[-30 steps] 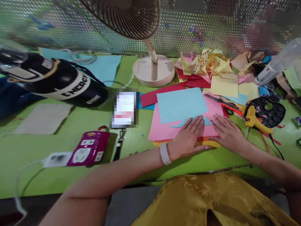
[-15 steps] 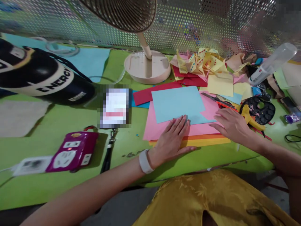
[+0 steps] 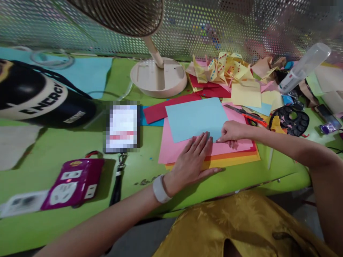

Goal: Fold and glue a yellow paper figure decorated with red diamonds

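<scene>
A light blue sheet of paper (image 3: 197,116) lies on top of a stack of coloured paper, over pink paper (image 3: 171,153) with orange and yellow edges showing below. My left hand (image 3: 191,160) rests flat, fingers stretched, its fingertips on the blue sheet's near edge. With its fingers curled, my right hand (image 3: 232,132) sits at the sheet's near right corner, a fingertip touching the near edge close to my left fingers. It covers that corner, so whether anything is pinched inside is hidden. Scissors with orange handles (image 3: 254,117) lie just beyond my right wrist.
To the left are a phone (image 3: 122,128), a purple power adapter (image 3: 76,182) and a black bottle (image 3: 48,94) on its side. A fan base (image 3: 159,78) stands behind the papers. Folded yellow paper pieces (image 3: 225,67), a black palette (image 3: 293,121) and a clear-topped bottle (image 3: 305,67) are at right.
My right hand has moved left from beside the scissors onto the blue sheet's near right corner, and its fingers have curled. My left hand stays flat. The whole view has shifted slightly.
</scene>
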A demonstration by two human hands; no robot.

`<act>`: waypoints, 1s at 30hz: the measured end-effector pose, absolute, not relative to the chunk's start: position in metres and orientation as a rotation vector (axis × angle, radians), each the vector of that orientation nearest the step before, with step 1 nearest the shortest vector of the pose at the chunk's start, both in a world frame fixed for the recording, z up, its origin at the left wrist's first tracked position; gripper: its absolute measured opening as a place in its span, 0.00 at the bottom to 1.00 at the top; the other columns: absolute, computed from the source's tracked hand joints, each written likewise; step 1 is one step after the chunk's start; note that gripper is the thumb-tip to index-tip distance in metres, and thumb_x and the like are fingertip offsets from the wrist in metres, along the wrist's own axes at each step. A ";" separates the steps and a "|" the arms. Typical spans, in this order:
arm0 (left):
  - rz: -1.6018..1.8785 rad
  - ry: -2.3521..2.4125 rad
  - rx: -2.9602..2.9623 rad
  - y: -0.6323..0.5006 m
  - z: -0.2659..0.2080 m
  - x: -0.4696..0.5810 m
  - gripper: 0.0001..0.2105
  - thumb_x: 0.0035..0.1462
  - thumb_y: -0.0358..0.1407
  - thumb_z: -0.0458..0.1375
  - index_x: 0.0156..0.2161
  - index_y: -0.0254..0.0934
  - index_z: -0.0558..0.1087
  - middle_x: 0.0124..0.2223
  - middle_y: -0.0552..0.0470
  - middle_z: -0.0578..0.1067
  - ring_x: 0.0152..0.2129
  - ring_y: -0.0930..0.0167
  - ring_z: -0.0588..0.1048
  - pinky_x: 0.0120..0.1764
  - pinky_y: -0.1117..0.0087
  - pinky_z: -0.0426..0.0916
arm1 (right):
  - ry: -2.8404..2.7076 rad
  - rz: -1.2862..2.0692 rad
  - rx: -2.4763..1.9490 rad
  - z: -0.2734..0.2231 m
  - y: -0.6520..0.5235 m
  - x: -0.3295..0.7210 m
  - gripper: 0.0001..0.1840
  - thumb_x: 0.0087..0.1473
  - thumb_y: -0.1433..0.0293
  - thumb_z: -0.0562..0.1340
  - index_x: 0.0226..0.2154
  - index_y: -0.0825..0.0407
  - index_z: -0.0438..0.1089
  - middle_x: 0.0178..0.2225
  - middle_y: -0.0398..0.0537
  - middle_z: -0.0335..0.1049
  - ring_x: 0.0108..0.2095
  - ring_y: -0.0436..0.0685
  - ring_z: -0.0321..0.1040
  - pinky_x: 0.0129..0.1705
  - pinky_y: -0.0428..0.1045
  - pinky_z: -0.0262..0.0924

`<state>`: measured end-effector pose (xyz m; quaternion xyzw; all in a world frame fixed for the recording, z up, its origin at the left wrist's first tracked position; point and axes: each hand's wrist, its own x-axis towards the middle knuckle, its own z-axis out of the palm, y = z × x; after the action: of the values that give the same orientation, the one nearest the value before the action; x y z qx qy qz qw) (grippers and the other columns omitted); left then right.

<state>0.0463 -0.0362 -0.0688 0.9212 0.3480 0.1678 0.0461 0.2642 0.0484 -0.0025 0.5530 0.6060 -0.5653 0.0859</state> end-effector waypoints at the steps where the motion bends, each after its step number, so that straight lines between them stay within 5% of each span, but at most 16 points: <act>1: 0.510 1.063 2.815 -0.036 -0.069 0.046 0.50 0.57 0.64 0.47 0.71 0.30 0.37 0.69 0.31 0.53 0.66 0.53 0.52 0.65 0.51 0.48 | 1.798 -1.684 1.655 -0.001 0.047 0.268 0.25 0.43 0.53 0.72 0.18 0.55 0.66 0.14 0.44 0.71 0.16 0.51 0.71 0.23 0.45 0.68; 10: 0.515 1.050 2.837 -0.035 -0.068 0.045 0.49 0.58 0.64 0.46 0.71 0.32 0.35 0.69 0.33 0.53 0.66 0.53 0.54 0.65 0.51 0.50 | 1.715 -1.592 1.754 0.003 0.039 0.322 0.22 0.52 0.59 0.68 0.17 0.54 0.67 0.17 0.49 0.74 0.20 0.53 0.73 0.24 0.46 0.66; 17: 0.512 1.035 2.829 -0.035 -0.070 0.045 0.49 0.58 0.63 0.47 0.71 0.30 0.38 0.69 0.31 0.53 0.66 0.52 0.53 0.65 0.51 0.48 | 1.868 -1.325 1.911 0.029 0.029 0.325 0.19 0.53 0.70 0.65 0.15 0.53 0.64 0.14 0.43 0.71 0.18 0.51 0.71 0.22 0.43 0.63; 23: 0.431 1.040 2.816 -0.033 -0.066 0.046 0.48 0.58 0.63 0.47 0.70 0.27 0.44 0.69 0.30 0.51 0.67 0.53 0.51 0.65 0.52 0.47 | 2.007 -1.483 1.847 0.010 0.022 0.297 0.22 0.54 0.59 0.66 0.16 0.52 0.63 0.15 0.44 0.71 0.15 0.49 0.69 0.20 0.43 0.64; 30: 0.245 1.160 2.797 -0.036 -0.051 0.011 0.46 0.60 0.64 0.42 0.68 0.26 0.50 0.68 0.34 0.57 0.65 0.55 0.56 0.65 0.54 0.47 | 1.997 -1.525 1.819 -0.004 0.023 0.295 0.22 0.56 0.59 0.65 0.17 0.52 0.62 0.14 0.43 0.70 0.15 0.50 0.70 0.20 0.42 0.63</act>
<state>0.0113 -0.0360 -0.0507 0.9195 0.3812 0.0804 0.0519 0.2947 0.0229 -0.0043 0.5862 0.6436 -0.4916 0.0199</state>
